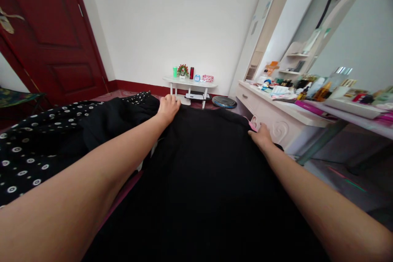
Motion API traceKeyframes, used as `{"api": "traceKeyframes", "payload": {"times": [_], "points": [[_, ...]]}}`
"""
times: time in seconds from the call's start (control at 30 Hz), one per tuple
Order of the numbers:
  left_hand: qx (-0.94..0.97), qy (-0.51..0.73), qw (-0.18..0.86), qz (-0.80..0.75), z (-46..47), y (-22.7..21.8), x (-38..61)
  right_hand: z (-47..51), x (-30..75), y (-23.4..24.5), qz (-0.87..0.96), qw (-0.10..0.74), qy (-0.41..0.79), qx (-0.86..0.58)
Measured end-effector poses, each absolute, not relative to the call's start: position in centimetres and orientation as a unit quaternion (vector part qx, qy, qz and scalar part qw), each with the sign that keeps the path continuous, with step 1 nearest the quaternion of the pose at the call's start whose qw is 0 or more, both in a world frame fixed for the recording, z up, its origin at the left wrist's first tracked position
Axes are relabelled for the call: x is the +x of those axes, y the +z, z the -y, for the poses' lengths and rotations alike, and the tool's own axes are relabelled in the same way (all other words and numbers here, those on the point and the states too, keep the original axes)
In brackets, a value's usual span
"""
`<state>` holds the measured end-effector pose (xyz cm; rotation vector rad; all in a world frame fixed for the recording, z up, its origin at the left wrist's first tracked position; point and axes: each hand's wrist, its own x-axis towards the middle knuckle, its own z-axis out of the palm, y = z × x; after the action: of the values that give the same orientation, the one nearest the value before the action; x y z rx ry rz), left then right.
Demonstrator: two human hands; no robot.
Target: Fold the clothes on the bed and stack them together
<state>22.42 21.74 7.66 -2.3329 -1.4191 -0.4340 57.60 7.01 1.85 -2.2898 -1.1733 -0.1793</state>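
Black garment (211, 180) spreads below me; my left hand (168, 108) is on its far-left edge, grip unclear, my right hand (261, 136) well apart, pinching its right edge. Dotted cloth (23, 151) crowds left, dresser (287, 129) right; ahead, open air above the table (190, 84).

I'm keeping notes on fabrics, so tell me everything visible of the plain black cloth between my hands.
The black cloth looks plain, matte and soft, spread out broadly with its far edge slightly uneven. It fills the lower middle of the view. The left hand touches its far left corner, the right hand its far right edge. White-dotted dark fabric lies to its left.
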Motion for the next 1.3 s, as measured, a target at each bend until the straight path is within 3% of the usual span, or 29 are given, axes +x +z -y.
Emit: {"api": "traceKeyframes", "payload": {"times": [0.13, 0.27, 0.37, 0.47, 0.57, 0.93, 1.3], "points": [[-0.893, -0.144, 0.221, 0.366, -18.6, 5.8, 26.4, -6.5, 51.2, 0.9, 0.552, 0.276, -0.063, -0.784], [-0.943, -0.126, 0.073, 0.299, -15.5, 2.7, 29.3, -6.6, 45.2, 0.7, 0.678, 0.257, -0.017, -0.688], [-0.915, -0.089, -0.021, 0.392, -15.8, 0.1, 28.1, -6.2, 45.8, -0.3, 0.704, 0.165, 0.028, -0.691], [-0.870, -0.081, -0.037, 0.484, -17.6, -1.3, 25.6, -5.4, 49.8, -1.8, 0.586, 0.070, 0.025, -0.807], [-0.850, -0.081, -0.050, 0.517, -18.6, -1.8, 24.5, -4.6, 52.8, -2.6, 0.518, 0.031, -0.002, -0.855], [-0.872, -0.036, -0.061, 0.484, -11.6, -2.2, 21.5, -0.4, 50.4, -2.4, 0.534, 0.024, 0.001, -0.845], [-0.910, -0.022, -0.017, 0.414, 0.4, -1.2, 15.2, 13.1, 46.0, -1.3, 0.639, 0.015, 0.013, -0.769]]}}
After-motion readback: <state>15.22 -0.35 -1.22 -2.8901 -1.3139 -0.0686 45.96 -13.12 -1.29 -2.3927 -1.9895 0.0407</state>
